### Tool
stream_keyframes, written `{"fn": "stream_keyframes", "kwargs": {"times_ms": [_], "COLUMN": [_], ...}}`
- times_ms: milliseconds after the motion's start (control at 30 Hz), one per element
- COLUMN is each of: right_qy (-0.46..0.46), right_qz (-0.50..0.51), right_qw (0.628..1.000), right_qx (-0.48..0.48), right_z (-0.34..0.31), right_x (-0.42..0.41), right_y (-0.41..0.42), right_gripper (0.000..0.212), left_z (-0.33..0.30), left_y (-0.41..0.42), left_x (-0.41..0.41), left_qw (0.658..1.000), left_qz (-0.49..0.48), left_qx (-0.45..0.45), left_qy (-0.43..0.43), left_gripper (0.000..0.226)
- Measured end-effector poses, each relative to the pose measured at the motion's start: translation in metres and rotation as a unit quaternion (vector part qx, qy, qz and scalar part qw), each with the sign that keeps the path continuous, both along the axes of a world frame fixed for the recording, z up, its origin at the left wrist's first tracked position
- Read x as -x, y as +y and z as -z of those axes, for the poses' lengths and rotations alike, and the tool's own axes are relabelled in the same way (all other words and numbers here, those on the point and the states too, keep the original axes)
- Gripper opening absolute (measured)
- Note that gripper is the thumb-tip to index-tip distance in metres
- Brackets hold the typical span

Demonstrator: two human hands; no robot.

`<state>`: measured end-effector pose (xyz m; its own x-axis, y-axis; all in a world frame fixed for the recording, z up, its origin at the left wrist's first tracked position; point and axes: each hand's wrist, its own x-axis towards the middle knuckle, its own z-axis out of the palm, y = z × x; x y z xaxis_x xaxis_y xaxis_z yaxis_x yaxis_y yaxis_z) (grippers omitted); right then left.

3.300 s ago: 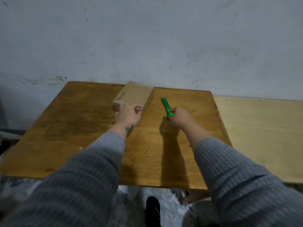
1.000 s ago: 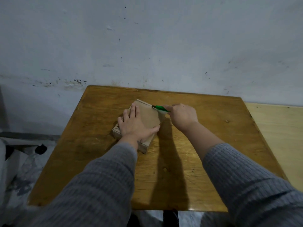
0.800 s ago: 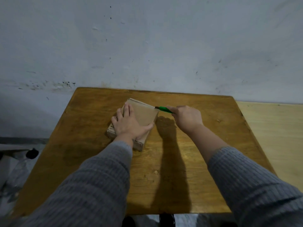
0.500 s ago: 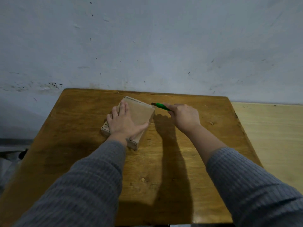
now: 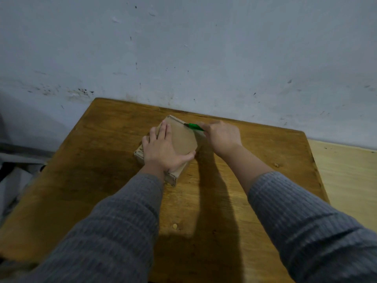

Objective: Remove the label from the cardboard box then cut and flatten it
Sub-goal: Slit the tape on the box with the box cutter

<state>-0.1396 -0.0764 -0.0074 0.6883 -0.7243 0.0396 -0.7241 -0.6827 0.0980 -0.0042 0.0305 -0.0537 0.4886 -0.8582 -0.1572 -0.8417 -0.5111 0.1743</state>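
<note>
At the far left edge you see a dim strip of floor and grey clutter (image 5: 12, 180), too dark and cropped to identify. The stained, pale blue-grey plaster wall (image 5: 183, 58) fills the upper half of your view, flecked with dark spots. Against it stands the worn, honey-brown wooden desk (image 5: 91, 160), its near-left corner cut off by your grey ribbed sleeve (image 5: 114, 237).

Your left hand (image 5: 163, 150) lies flat on top of the small brown cardboard box (image 5: 183, 139), fingers straight and together, thumb stretched along the box's near right edge; this grip is open and pressing, not curled around anything. The box sits on the desk a little left of centre and toward the wall, turned diagonally so one corner points at you. Your hand hides much of its top and left side; faint dark print shows on the left wall of the box, unreadable. No label can be made out on the faces you can see.

Your right hand (image 5: 222, 137) has its grip closed around the slim green-handled cutter (image 5: 193, 126), whose tip meets the box's far right top edge; the blade itself is blurred, so it may be in the seam or just resting on it. Most of the handle is buried in your fist.

Further right, a paler, light-yellow wooden surface (image 5: 346, 180) adjoins the desk and runs out of view.
</note>
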Motion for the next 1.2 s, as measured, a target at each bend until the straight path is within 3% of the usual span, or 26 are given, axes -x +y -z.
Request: {"fn": "stream_keyframes", "kwargs": {"times_ms": [667,833,967,1200], "right_qy": [-0.050,-0.074,-0.110,-0.184], "right_qz": [0.046,0.072,0.110,0.135], "right_qw": [0.997,0.993,0.985,0.964], "right_qx": [-0.031,-0.053,-0.075,-0.136], "right_z": [0.013,0.013,0.006,0.005], "right_x": [0.075,0.108,0.113,0.113], "right_y": [0.007,-0.003,-0.022,-0.041], "right_gripper": [0.041,0.040,0.039,0.037], "left_z": [-0.005,-0.008,-0.010,-0.033], "left_y": [0.002,-0.014,-0.043,-0.065], "left_x": [0.003,0.018,0.038,0.033], "left_qw": [1.000,0.999,0.995,0.966], "left_qz": [-0.008,-0.048,-0.080,-0.097], "left_qx": [-0.015,-0.011,0.002,0.024], "left_qy": [-0.014,0.013,0.067,0.238], "left_gripper": [0.127,0.125,0.124,0.105]}}
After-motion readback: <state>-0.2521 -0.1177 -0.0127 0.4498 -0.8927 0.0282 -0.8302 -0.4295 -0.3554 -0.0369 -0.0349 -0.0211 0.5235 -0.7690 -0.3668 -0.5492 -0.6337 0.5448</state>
